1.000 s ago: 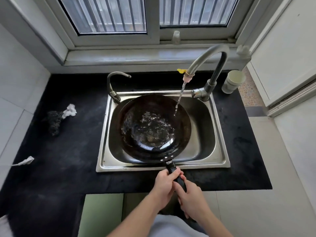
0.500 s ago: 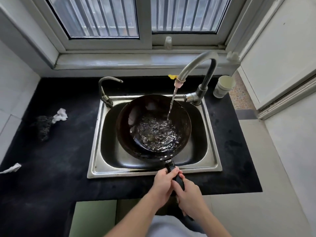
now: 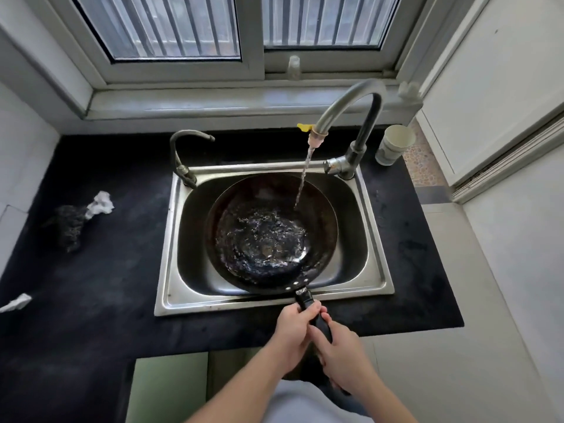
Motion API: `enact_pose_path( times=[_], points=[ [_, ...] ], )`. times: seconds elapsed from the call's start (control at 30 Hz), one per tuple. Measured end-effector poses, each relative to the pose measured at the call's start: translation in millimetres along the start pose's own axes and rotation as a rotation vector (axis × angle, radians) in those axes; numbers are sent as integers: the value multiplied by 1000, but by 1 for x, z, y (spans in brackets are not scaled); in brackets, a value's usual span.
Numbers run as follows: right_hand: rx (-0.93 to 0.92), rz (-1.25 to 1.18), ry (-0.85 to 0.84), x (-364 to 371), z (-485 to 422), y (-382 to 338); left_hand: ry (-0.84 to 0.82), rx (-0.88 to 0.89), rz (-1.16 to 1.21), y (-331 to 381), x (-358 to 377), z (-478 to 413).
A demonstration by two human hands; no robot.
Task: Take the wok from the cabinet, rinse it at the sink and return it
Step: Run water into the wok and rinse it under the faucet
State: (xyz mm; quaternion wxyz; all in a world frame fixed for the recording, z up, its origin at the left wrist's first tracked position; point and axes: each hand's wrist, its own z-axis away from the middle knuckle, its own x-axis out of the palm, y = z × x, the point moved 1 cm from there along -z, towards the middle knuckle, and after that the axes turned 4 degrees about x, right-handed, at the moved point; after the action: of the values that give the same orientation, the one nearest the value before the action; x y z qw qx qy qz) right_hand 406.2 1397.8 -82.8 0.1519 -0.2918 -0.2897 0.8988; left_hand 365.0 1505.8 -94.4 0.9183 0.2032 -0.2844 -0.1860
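A dark wok (image 3: 320, 215) sits inside the steel sink (image 3: 171, 254), with rippling water pooled in its bowl. From the tall curved tap (image 3: 348, 105) a thin stream falls onto the wok's right inner wall. The wok's black handle (image 3: 305, 299) sticks out over the sink's front rim. My left hand (image 3: 293, 334) grips the handle from the left. My right hand (image 3: 345, 355) grips it just behind, from the right. The rear end of the handle is hidden under both hands.
A smaller second tap (image 3: 183, 157) stands at the sink's back left. A paper cup (image 3: 393, 145) stands right of the tall tap. On the black counter (image 3: 91, 285) lie a dark scourer (image 3: 68, 224), white crumpled paper (image 3: 102, 203) and another scrap (image 3: 15, 302). The window sill runs behind.
The wok has shifted slightly in the sink, so the stream now lands further right on its wall. The pooled water swirls. Both hands keep their grip on the handle.
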Motion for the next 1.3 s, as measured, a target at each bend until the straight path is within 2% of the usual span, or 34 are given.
enact_pose_path(
  times=[0.17,0.37,0.5,0.87,1.03,1.17,1.3],
  points=[
    [-21,6,35,-9,-8,-6,-7,2,-46,6,9,-7],
    [3,-119,-103,5,-20,-22,111,102,-67,22,-3,-7],
    [-20,-142,-153,12,-20,-21,147,107,-75,22,-13,-2],
    [-7,-86,-127,5,-23,-8,163,70,-69,10,-5,-9],
    [-81,-63,-158,3,-26,-14,188,72,2,16,-8,-7],
    [-119,-23,-185,0,-26,-21,88,43,230,22,-11,-4],
    [-99,-42,-210,-3,-25,-20,113,116,195,14,-10,-7]
  ],
)
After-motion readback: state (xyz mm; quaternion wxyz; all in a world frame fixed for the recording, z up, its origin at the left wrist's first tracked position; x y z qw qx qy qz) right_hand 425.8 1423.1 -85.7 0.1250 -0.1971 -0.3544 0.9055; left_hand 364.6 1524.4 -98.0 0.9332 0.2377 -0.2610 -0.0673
